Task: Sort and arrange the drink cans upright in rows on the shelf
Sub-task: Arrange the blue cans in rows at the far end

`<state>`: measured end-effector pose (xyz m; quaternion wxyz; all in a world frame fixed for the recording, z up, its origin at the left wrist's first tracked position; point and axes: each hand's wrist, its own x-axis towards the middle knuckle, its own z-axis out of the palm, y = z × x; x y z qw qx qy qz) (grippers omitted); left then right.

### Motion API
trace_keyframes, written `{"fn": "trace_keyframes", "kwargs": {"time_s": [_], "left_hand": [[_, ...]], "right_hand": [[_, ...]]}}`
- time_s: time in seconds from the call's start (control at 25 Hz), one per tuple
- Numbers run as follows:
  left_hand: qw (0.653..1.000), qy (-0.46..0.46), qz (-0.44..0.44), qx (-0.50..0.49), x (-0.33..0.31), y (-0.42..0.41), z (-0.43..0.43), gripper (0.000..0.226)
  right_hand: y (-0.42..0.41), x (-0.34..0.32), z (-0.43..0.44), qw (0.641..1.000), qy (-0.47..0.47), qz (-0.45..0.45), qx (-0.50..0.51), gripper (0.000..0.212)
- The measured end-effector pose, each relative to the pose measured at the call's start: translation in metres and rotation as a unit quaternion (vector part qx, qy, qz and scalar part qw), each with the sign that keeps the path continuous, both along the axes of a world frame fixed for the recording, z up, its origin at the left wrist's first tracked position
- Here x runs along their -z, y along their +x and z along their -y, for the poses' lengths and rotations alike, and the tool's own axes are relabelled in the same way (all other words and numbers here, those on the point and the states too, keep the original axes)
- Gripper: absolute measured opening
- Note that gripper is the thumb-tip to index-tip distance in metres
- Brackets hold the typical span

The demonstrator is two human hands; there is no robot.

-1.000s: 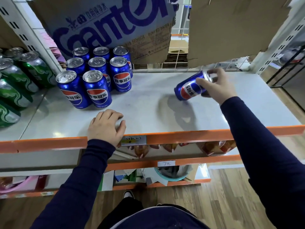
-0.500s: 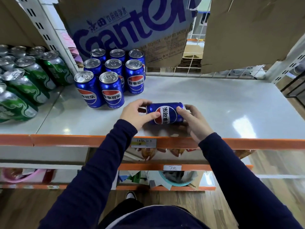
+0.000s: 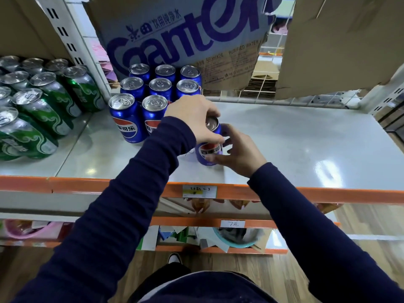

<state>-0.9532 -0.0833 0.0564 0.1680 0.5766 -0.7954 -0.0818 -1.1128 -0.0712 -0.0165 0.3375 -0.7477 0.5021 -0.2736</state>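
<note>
Grey store shelf (image 3: 295, 138), orange front edge. The loose blue can (image 3: 208, 152) — on its side half a second ago — now stands upright, long axis vertical, lid up, just right of the blue can block (image 3: 160, 87). Left hand (image 3: 192, 119) fingers pinch its rim; right hand (image 3: 239, 155) fingers curl round its lower side. Front row looks nearly complete.

The grey shelf (image 3: 306, 145) lies open from the lone blue can (image 3: 208, 153) rightward to the wire back rail (image 3: 284, 102). The left hand (image 3: 192, 119) fills the gap between that can and the block of upright blue cans (image 3: 160, 88). Past the slotted post (image 3: 72, 44), green cans (image 3: 43, 106) crowd the next bay. Cardboard boxes (image 3: 175, 29) overhang the rear, cutting headroom
</note>
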Motion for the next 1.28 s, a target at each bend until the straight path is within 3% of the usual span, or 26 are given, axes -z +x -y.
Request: {"fn": "trace_keyframes", "kwargs": {"time_s": [0.2,0.48,0.92,1.28], "left_hand": [[0.983,-0.065,-0.172,0.019,0.039,0.027,-0.012,0.058],[0.980,-0.134,-0.001,-0.148,0.117,0.093,-0.053,0.038],[0.976,-0.085,-0.002,-0.200,0.125,0.097,-0.056,0.035],[0.982,-0.059,0.004,-0.181,0.127,0.099,-0.055,0.036]], "right_hand": [[0.011,0.006,0.010,0.998,-0.034,-0.003,0.045,0.063],[0.043,0.004,0.041,0.994,-0.006,0.064,0.086,0.065],[0.076,0.014,0.048,0.994,-0.016,0.065,0.091,0.069],[0.079,0.021,0.044,0.991,-0.042,0.050,0.120,0.063]]}}
